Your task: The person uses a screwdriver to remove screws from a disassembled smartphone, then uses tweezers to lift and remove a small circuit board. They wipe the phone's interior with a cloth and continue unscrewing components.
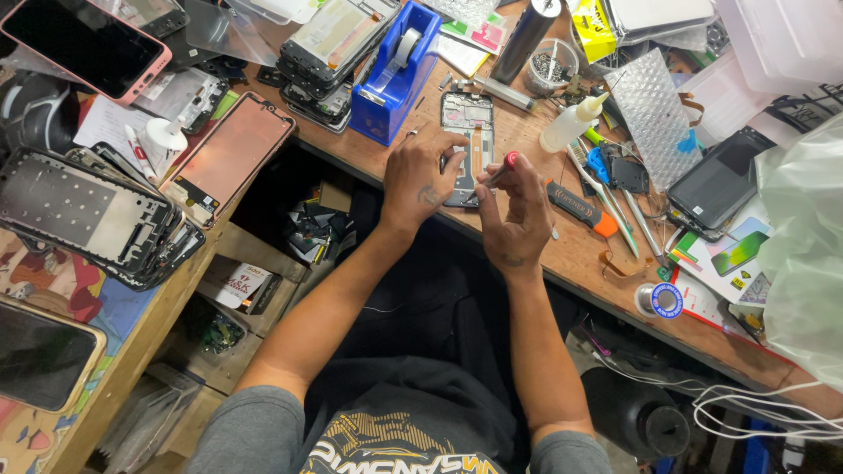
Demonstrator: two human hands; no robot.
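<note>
Phone frame [468, 140] under left hand [420, 178]; right hand [518, 215], grip around red-capped screwdriver [496, 175].

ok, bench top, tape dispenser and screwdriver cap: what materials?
Bench: looks like bare wood, matte, scuffed brown grain. Tape dispenser: likely moulded plastic, uniform glossy blue. Screwdriver in the right hand: red cap looks plastic; shaft probably metal, too small to confirm.

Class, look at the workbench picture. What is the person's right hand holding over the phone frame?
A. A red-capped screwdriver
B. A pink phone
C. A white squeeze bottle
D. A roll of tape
A: the right hand grips a red-capped screwdriver, tip down on the phone frame that the left hand steadies.
</note>
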